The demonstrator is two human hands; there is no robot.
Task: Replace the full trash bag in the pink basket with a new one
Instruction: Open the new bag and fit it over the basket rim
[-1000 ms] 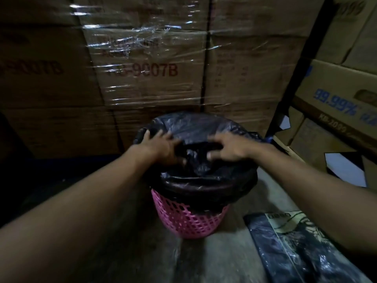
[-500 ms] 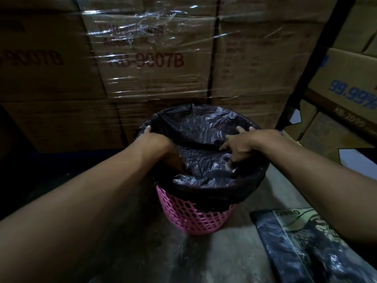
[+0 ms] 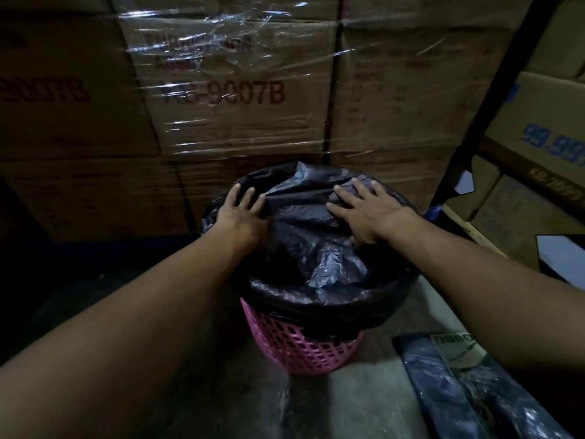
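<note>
Under the left hand [image 3: 242, 205], fingers spread flat and gripping nothing, lies the left edge of the trash bag [image 3: 316, 248], folded over the rim of the pink basket [image 3: 294, 346]. To its right, the right hand [image 3: 364, 210] presses the loose plastic with straight fingers. Gathering the bag for removal seems the step; next both hands must pinch the edge and peel it off. Beyond the hands wrapped cardboard boxes [image 3: 228, 90] crowd close; below the right hand lies a pack of dark bags [image 3: 459, 384], likely the new ones.
</note>
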